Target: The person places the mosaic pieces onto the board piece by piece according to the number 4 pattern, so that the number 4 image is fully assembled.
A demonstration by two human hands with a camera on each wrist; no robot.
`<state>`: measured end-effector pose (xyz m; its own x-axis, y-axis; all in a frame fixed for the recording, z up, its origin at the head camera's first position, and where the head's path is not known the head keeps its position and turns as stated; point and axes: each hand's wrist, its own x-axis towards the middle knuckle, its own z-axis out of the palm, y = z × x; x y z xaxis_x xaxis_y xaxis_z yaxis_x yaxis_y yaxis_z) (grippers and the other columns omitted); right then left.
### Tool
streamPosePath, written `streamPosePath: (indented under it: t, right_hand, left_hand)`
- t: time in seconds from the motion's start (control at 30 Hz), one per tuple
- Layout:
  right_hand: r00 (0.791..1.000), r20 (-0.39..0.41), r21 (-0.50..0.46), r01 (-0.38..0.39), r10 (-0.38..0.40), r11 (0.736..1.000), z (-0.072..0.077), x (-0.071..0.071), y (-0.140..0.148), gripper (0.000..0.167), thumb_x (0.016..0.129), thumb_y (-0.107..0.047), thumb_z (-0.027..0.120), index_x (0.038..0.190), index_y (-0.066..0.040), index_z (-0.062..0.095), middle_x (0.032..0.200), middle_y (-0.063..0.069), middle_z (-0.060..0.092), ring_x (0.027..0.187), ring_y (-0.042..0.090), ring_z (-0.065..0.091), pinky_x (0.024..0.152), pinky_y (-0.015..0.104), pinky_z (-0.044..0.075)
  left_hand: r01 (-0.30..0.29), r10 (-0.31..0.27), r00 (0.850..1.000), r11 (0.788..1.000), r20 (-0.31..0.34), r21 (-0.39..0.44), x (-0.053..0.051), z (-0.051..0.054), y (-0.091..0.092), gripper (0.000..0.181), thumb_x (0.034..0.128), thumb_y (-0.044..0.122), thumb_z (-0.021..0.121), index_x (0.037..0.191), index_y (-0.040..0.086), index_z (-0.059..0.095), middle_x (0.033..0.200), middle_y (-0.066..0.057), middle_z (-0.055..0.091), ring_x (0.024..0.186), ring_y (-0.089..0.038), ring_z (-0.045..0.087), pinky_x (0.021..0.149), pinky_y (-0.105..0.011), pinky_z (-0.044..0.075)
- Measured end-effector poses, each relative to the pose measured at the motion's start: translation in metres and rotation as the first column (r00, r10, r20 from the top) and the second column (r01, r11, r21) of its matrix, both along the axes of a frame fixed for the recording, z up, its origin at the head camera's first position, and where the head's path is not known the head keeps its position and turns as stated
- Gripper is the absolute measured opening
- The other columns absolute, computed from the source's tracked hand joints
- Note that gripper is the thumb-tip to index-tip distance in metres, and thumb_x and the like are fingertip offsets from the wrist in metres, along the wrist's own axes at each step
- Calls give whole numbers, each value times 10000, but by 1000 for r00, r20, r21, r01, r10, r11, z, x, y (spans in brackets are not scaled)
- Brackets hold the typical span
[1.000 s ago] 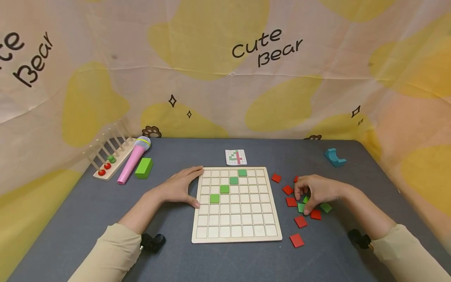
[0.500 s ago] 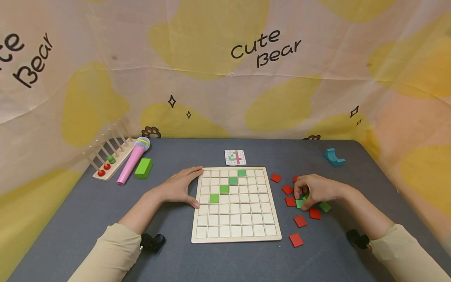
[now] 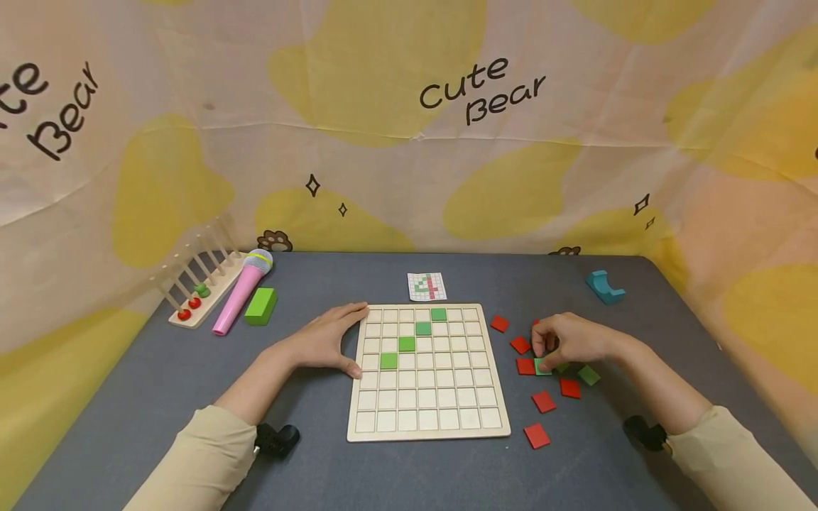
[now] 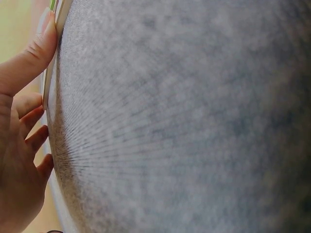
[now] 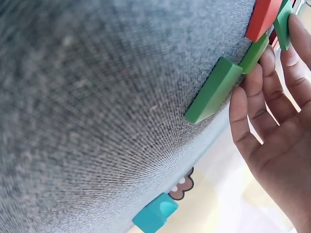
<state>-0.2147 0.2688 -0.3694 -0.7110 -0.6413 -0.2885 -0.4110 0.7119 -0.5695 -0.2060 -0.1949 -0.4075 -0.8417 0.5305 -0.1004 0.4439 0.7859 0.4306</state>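
Observation:
The left hand (image 3: 324,338) touches the left edge of a wooden grid board (image 3: 429,436), thumb and fingers spread; in the left wrist view the hand (image 4: 18,170) lies along that edge. Several green tiles (image 3: 407,344) form a diagonal on the board. To its right, the right hand (image 3: 578,341) pinches a green tile (image 3: 542,367) beside a red tile (image 3: 525,366). The right wrist view has this green tile (image 5: 283,26) between thumb and index finger of the right hand (image 5: 279,138), with another green tile (image 5: 214,92) lying near the other fingertips.
Loose red tiles (image 3: 537,436) lie right of the board. Behind it is a printed card (image 3: 427,287). A teal block (image 3: 604,287) sits back right; a pegged rack (image 3: 217,289), pink microphone (image 3: 239,294) and green block (image 3: 260,306) stand at the left.
The right hand has shifted slightly left and away from the person, and the green tile in its fingers has moved left against the red one. The left hand has stayed on the board.

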Motion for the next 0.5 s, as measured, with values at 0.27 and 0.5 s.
streamPosePath:
  t: [0.27, 0.5]
  right_hand:
    - [1000, 13, -18, -6, 6, 1000, 0, 0, -1, 170, 815, -214, 790, 815, -154, 632, 768, -38, 618, 676, 73, 559, 611, 229, 476]
    - [1000, 10, -27, -15, 15, 1000, -1, 0, 0, 172, 826, -223, 784, 820, -153, 627, 753, -43, 617, 641, 57, 550, 585, 228, 467]
  left_hand:
    - [-7, 7, 1000, 1000, 9, -3, 2, 2, 0, 1161, 651, 576, 844, 1553, 77, 308, 1636, -123, 282, 1493, -406, 291, 1142, -646, 294]
    - [-8, 8, 1000, 1000, 9, -12, 1, 2, 1, 1161, 649, 578, 845, 1552, 82, 311, 1636, -117, 286, 1495, -398, 292, 1147, -638, 294]
